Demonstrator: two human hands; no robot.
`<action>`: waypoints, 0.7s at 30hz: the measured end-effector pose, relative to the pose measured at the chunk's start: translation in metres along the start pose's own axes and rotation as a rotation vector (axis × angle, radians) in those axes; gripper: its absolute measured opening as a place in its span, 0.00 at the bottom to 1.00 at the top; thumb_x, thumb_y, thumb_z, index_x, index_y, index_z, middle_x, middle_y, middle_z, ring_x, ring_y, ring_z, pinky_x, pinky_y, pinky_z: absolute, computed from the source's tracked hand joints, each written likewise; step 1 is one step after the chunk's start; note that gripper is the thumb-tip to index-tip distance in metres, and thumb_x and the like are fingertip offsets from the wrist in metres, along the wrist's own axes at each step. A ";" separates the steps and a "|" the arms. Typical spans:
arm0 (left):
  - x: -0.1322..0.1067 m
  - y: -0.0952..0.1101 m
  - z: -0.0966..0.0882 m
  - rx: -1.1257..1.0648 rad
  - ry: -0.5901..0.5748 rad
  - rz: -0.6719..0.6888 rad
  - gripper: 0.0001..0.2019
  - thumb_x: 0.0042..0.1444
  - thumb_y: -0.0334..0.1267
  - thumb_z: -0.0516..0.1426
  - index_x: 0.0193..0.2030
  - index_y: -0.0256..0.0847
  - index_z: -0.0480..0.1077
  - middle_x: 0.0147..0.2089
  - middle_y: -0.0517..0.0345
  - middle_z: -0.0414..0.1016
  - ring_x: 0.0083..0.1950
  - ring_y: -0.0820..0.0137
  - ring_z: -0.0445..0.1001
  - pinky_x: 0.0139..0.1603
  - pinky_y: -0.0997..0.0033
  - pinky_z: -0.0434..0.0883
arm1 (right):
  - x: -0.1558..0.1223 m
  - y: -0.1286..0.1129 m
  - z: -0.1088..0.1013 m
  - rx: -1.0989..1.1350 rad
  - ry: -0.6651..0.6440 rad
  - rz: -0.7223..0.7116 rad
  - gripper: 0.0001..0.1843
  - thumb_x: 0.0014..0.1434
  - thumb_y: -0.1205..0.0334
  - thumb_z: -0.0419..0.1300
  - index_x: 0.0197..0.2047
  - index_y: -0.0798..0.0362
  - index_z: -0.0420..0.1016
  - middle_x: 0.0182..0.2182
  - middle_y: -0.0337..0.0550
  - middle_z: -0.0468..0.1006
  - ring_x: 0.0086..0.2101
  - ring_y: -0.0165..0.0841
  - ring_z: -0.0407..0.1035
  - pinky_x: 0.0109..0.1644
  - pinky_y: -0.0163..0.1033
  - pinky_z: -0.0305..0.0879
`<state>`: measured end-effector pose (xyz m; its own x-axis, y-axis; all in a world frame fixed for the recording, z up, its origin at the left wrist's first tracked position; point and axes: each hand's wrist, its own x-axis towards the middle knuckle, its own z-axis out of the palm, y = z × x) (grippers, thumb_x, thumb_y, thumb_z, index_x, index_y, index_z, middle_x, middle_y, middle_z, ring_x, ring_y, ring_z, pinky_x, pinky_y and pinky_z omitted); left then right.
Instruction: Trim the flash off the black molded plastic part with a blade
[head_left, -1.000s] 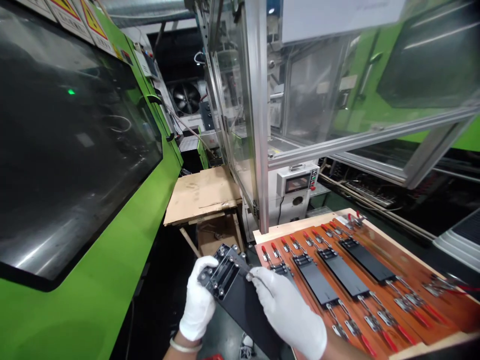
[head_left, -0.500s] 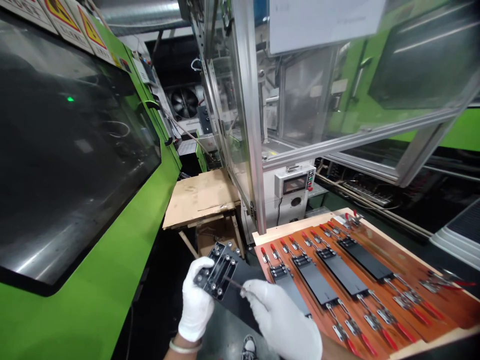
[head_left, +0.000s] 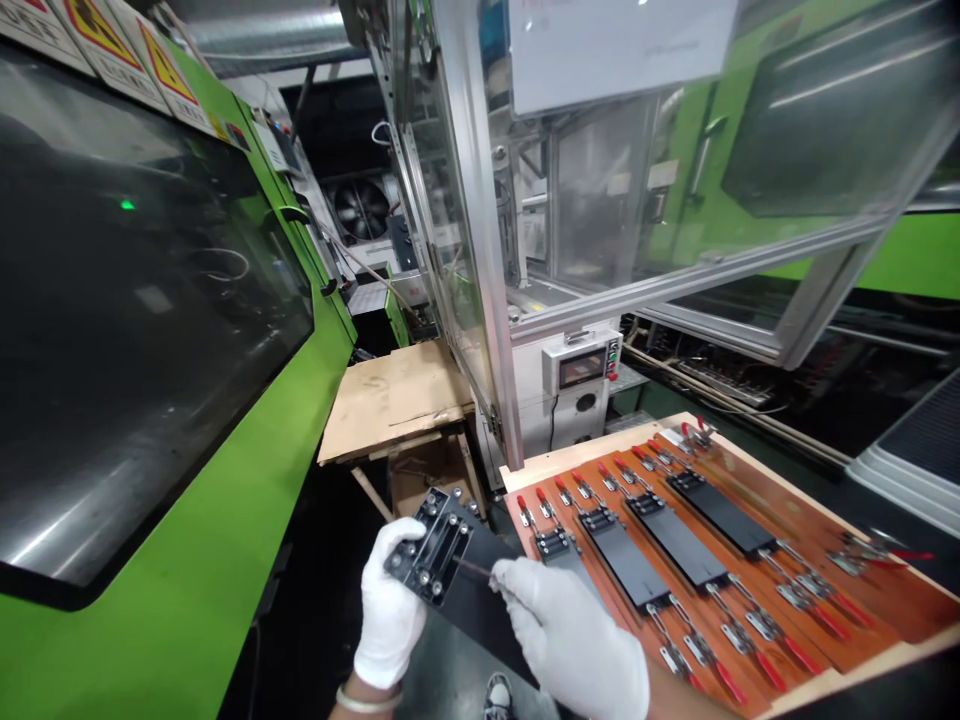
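Observation:
I hold a long black plastic part with a ribbed, screw-studded end in front of me. My left hand, in a white glove, grips that end from below. My right hand, also gloved, pinches a thin dark tool whose tip touches the part's ribbed end. To the right lies a brown fixture board with several black parts held down by red-handled toggle clamps.
A green machine with a dark window stands on the left. A cardboard-covered stand sits behind the part. An aluminium-framed clear enclosure and a white control box rise ahead. The dark floor and my shoe show below.
My right hand slid off the part's edge and now pinches a thin tool against its ribbed end. The view shifted slightly right.

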<state>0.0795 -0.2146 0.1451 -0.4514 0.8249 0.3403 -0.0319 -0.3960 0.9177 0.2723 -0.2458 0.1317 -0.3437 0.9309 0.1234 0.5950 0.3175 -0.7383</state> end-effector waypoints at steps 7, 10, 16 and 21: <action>0.002 -0.004 0.004 0.001 -0.011 0.013 0.08 0.37 0.28 0.63 0.26 0.44 0.77 0.28 0.64 0.78 0.29 0.73 0.75 0.32 0.79 0.73 | 0.007 0.002 -0.004 0.125 0.110 0.047 0.20 0.66 0.56 0.45 0.50 0.46 0.76 0.46 0.46 0.80 0.47 0.37 0.74 0.54 0.41 0.69; 0.002 -0.007 0.006 0.004 -0.004 0.025 0.10 0.36 0.28 0.64 0.28 0.44 0.77 0.30 0.64 0.78 0.31 0.73 0.76 0.34 0.78 0.73 | 0.005 0.005 0.003 0.083 0.090 0.041 0.19 0.64 0.56 0.47 0.52 0.43 0.76 0.47 0.46 0.80 0.48 0.40 0.73 0.55 0.43 0.69; -0.001 -0.009 0.010 0.101 -0.018 0.088 0.12 0.35 0.25 0.62 0.28 0.44 0.77 0.30 0.65 0.78 0.31 0.73 0.76 0.34 0.79 0.73 | 0.004 0.003 0.002 0.163 0.082 0.123 0.19 0.65 0.54 0.47 0.50 0.44 0.77 0.46 0.45 0.80 0.48 0.40 0.74 0.55 0.45 0.69; -0.009 -0.012 0.010 0.084 0.013 0.012 0.13 0.36 0.25 0.59 0.30 0.43 0.76 0.31 0.64 0.78 0.32 0.73 0.75 0.36 0.78 0.72 | -0.001 0.004 0.007 0.169 0.056 0.058 0.18 0.63 0.56 0.50 0.50 0.44 0.77 0.43 0.45 0.81 0.44 0.38 0.76 0.47 0.38 0.72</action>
<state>0.0924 -0.2132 0.1330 -0.4630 0.8148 0.3488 0.0481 -0.3699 0.9278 0.2699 -0.2472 0.1239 -0.2684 0.9570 0.1103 0.4805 0.2322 -0.8457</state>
